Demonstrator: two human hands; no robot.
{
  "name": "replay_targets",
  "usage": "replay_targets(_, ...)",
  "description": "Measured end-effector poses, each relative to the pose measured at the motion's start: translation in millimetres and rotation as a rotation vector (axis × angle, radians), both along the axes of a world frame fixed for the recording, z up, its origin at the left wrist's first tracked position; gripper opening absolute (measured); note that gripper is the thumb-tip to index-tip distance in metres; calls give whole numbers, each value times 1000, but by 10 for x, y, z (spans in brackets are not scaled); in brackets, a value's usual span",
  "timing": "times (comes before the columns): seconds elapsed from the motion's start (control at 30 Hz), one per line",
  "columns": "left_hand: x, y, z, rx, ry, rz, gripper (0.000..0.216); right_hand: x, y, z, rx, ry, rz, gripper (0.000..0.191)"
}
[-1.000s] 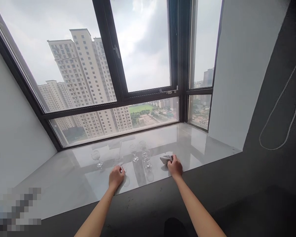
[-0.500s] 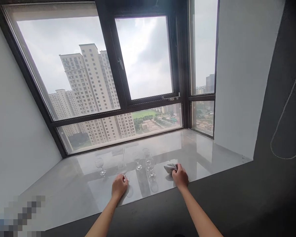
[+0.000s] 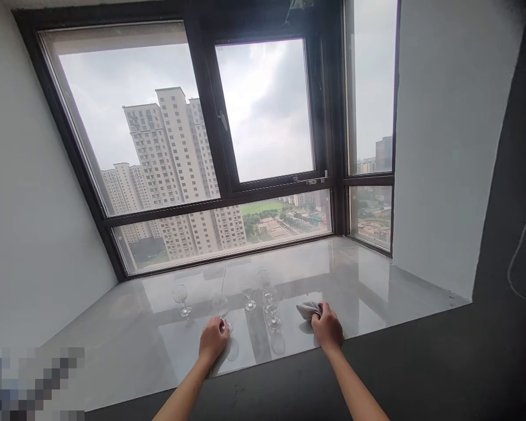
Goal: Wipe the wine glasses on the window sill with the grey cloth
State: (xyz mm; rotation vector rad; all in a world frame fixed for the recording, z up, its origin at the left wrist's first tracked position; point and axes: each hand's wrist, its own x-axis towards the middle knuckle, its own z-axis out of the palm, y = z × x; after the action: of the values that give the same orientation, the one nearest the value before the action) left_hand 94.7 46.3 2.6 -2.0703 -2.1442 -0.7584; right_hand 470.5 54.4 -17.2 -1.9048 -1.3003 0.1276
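My left hand [image 3: 214, 340] is closed at the foot of a clear stemmed glass [image 3: 220, 305], which stands upright near the front of the sill. Fingers cover part of its stem and base. In my right hand [image 3: 328, 328], closed near the sill's front edge, is a bunched grey cloth [image 3: 309, 310]. Between the hands another stemmed glass [image 3: 272, 304] stands upright, with a glass [image 3: 249, 297] to its left and a faint one [image 3: 263, 278] behind. Farther left stands one more stemmed glass [image 3: 181, 295], apart from my hand.
The glossy grey sill [image 3: 127, 345] reflects the window, so the glass outlines are faint. A dark window frame [image 3: 170, 213] borders its back. White walls [image 3: 438, 175] close both sides. A cord [image 3: 515, 263] hangs at the far right.
The view has shifted, so the sill and window appear slightly farther right and lower. Both hands keep their hold, on the glass and the cloth, with little movement over the sill.
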Motion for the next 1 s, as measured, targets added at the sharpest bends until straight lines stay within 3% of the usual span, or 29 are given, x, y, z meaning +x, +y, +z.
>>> replay_targets(0.27,-74,-42,3,-57,-51,-92,18,23,-5,-10,-9,-10,23,36)
replay_targets(0.37,-169,-199,-1,-12,-48,-129,33,30,-21,-5,-30,-11,27,37)
replay_targets(0.43,-276,-334,-11,-3,-41,-97,39,35,-31,-4,-49,-14,28,37)
replay_targets(0.6,-678,-680,10,12,33,-11,27,58,-29,-29,-61,-34,37,39)
replay_targets(0.73,-1047,-905,6,35,91,99,29,82,-20,-50,-65,-40,57,42)
replay_targets(0.87,-1324,-1006,-164,41,176,194,38,91,-15,-44,-90,-50,51,45)
replay_targets(1.0,-1420,-991,-319,2,229,240,45,92,-10,-39,-88,-65,59,45)
